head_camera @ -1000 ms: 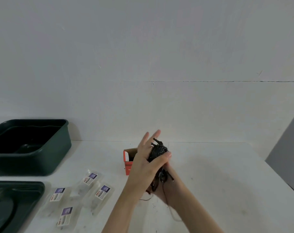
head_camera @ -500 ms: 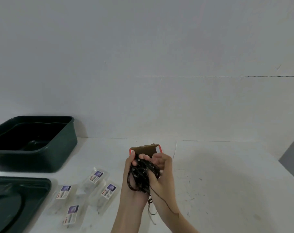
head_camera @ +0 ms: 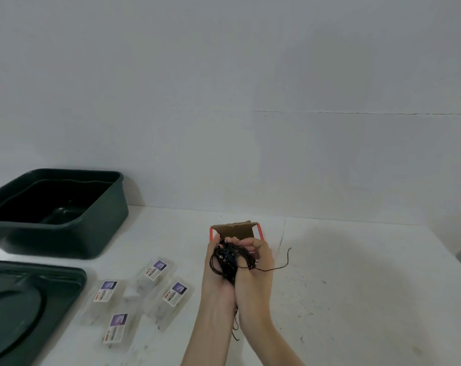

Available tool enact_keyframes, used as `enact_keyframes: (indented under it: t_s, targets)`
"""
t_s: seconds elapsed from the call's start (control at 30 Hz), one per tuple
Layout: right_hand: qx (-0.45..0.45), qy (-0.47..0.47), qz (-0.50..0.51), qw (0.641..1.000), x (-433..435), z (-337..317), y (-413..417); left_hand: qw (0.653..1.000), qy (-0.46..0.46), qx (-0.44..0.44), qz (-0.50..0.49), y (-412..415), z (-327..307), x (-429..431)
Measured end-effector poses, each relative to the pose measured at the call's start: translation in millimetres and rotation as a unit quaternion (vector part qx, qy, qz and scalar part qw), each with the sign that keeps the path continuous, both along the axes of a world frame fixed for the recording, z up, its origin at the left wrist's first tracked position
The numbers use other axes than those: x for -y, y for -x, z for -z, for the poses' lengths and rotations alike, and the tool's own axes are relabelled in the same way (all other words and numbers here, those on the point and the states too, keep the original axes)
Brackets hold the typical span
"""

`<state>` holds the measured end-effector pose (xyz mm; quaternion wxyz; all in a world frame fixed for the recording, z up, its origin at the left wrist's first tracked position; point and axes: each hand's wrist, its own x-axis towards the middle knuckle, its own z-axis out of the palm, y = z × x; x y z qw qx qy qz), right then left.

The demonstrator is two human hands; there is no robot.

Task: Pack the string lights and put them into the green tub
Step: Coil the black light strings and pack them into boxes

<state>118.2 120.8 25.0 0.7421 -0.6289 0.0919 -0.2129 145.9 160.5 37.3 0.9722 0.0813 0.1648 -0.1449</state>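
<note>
A tangled black bundle of string lights [head_camera: 228,261] sits between my two hands at the middle of the white table. My left hand [head_camera: 216,281] cups it from the left and my right hand [head_camera: 255,276] grips it from the right, fingers curled over the wires. One loose wire end [head_camera: 282,265] sticks out to the right. Just behind the bundle is a small red cardboard box [head_camera: 236,229] with its brown flap open towards me. The green tub [head_camera: 65,233] stands at the far left by the wall, with nothing visible inside.
The tub's green lid [head_camera: 26,307] lies at the near left. Several clear plastic packs with purple labels [head_camera: 155,270] lie between the lid and my arms. A white wall runs along the back of the table [head_camera: 356,286].
My left hand has turned from covering the bundle to cupping it beside the right. Both hands brought the lights up to the box's open flap, and a wire end now sticks out right.
</note>
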Motion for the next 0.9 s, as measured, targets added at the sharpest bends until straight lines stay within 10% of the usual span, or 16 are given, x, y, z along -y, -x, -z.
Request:
enact_keyframes:
  t_s: [0.2, 0.33, 0.43, 0.53, 0.9]
  targets:
    - [0.114, 0.135, -0.171, 0.969, 8, -6, 11, 0.993, -0.068, -0.01, -0.098, -19, -8, -31]
    - [0.064, 0.306, -0.076, 0.947, 40, 14, -30, 0.968, -0.205, 0.1, -0.106, -24, -35, -38]
    - [-0.051, 0.623, -0.088, 0.776, 57, 31, -57, 0.944, -0.294, 0.123, -0.084, -24, -52, -39]
    - [-0.088, 0.703, -0.096, 0.7, 59, 32, -60, 0.931, -0.331, 0.149, -0.037, -24, -54, -43]
    - [0.017, 0.69, -0.072, 0.72, 72, 38, 4, 0.76, -0.59, 0.271, 0.017, -19, -4, -10]
